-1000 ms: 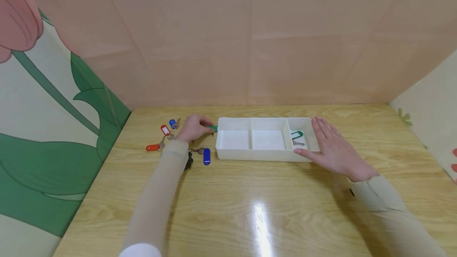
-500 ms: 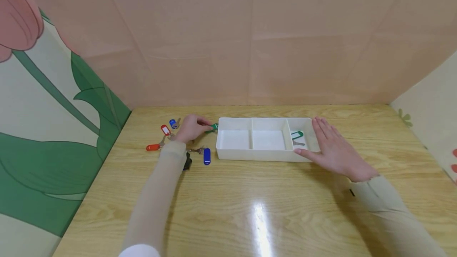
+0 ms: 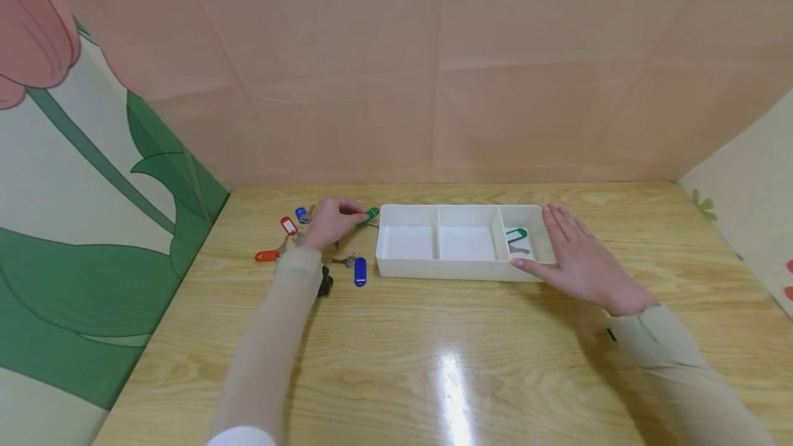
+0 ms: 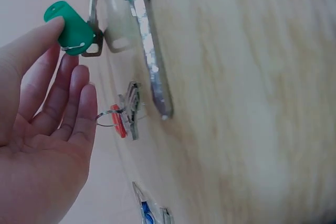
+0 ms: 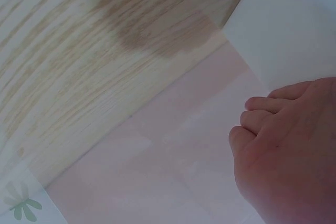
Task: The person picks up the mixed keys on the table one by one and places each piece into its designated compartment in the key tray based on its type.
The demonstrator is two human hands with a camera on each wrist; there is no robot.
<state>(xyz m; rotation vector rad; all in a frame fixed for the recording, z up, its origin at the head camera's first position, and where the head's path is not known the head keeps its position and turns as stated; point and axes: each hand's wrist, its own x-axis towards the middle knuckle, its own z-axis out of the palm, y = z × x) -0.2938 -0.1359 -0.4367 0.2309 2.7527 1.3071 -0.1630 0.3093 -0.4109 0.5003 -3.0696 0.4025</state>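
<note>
Between thumb and fingers my left hand (image 3: 332, 221) pinches a green key tag (image 4: 71, 29), and a key (image 4: 93, 27) hangs from it just left of the white box. My right hand (image 3: 579, 260) rests on the right end of the white three-compartment box (image 3: 458, 269), its thumb along the front rim. In the right compartment lie a green-framed key tag (image 3: 516, 235) and a key (image 3: 519, 250). Around the left hand on the table are a blue key tag (image 3: 361, 272) with keys, a red tag (image 3: 268, 255), a red-framed tag (image 3: 288, 226) and a smaller blue tag (image 3: 301, 215).
The wooden table (image 3: 396, 336) meets a pink back wall (image 3: 434, 88). Beside the left sleeve lies a black object (image 3: 325, 282), partly hidden. A small black mark (image 3: 611, 334) shows near the right wrist.
My left hand has drawn slightly left and tilted the green key tag upward, so more of it shows. The right hand has stayed on the box.
</note>
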